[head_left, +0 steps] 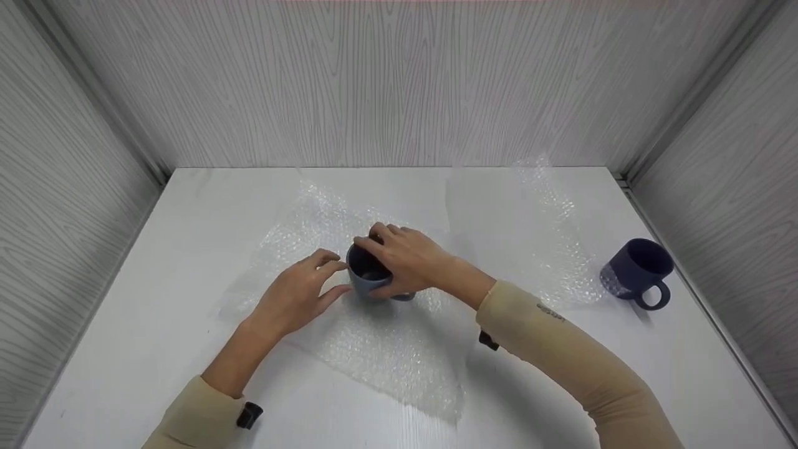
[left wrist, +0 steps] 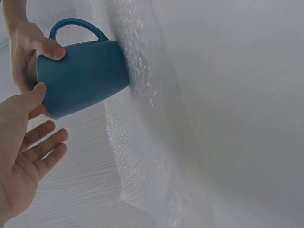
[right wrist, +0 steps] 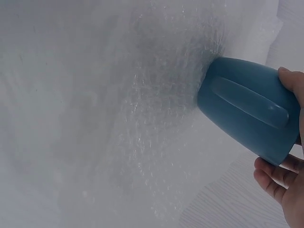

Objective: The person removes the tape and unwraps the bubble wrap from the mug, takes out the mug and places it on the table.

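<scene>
A blue mug stands upright on a sheet of bubble wrap, its handle toward the right. From above, my right hand grips the mug at its rim, thumb on the near outer side and fingers over the far side. My left hand is at the mug's left, fingers spread and loosely bent; in the left wrist view its thumb overlaps the rim, and whether it touches cannot be told. The handle shows plainly in the right wrist view.
A second mug, dark blue with a patterned lower part, stands at the table's right edge. Another bubble wrap sheet lies right of centre. Pale wood-grain panels enclose the white table at the back and sides.
</scene>
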`<act>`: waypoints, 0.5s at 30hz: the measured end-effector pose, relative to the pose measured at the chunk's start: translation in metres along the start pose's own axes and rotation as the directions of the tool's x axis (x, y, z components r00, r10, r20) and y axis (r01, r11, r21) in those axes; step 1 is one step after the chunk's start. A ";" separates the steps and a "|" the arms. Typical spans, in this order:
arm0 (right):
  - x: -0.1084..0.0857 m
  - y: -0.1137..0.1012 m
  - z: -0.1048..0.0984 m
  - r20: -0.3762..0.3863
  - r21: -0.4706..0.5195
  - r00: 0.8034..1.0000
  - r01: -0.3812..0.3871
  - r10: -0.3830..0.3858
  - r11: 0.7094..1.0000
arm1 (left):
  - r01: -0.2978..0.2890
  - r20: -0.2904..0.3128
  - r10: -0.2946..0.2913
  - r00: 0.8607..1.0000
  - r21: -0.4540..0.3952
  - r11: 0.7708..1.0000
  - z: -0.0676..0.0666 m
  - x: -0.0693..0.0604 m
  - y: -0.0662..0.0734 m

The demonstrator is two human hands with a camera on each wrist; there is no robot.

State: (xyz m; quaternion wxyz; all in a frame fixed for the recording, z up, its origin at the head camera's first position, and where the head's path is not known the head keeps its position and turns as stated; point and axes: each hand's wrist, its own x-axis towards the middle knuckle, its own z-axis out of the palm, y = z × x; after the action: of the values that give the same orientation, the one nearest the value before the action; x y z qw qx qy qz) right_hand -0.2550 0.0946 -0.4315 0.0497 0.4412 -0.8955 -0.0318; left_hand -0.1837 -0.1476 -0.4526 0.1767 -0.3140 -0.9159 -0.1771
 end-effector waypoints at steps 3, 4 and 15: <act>-0.003 -0.001 0.001 -0.028 -0.018 1.000 0.002 -0.003 1.000 | 0.029 -0.008 -0.029 1.000 0.024 0.999 0.001 -0.007 0.000; -0.004 -0.002 0.001 -0.036 -0.028 0.999 0.002 -0.003 1.000 | 0.036 -0.008 -0.036 0.999 0.030 0.999 0.002 -0.009 0.000; -0.011 -0.007 -0.002 -0.051 -0.055 0.999 0.007 -0.010 0.998 | 0.098 0.143 -0.129 0.981 0.205 0.974 0.007 -0.025 0.008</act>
State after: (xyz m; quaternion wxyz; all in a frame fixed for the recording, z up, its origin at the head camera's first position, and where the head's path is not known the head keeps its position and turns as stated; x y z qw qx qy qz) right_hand -0.2423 0.0990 -0.4308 0.0846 0.4441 -0.8908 -0.0452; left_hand -0.1613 -0.1518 -0.4677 0.1244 -0.2549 -0.9564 -0.0701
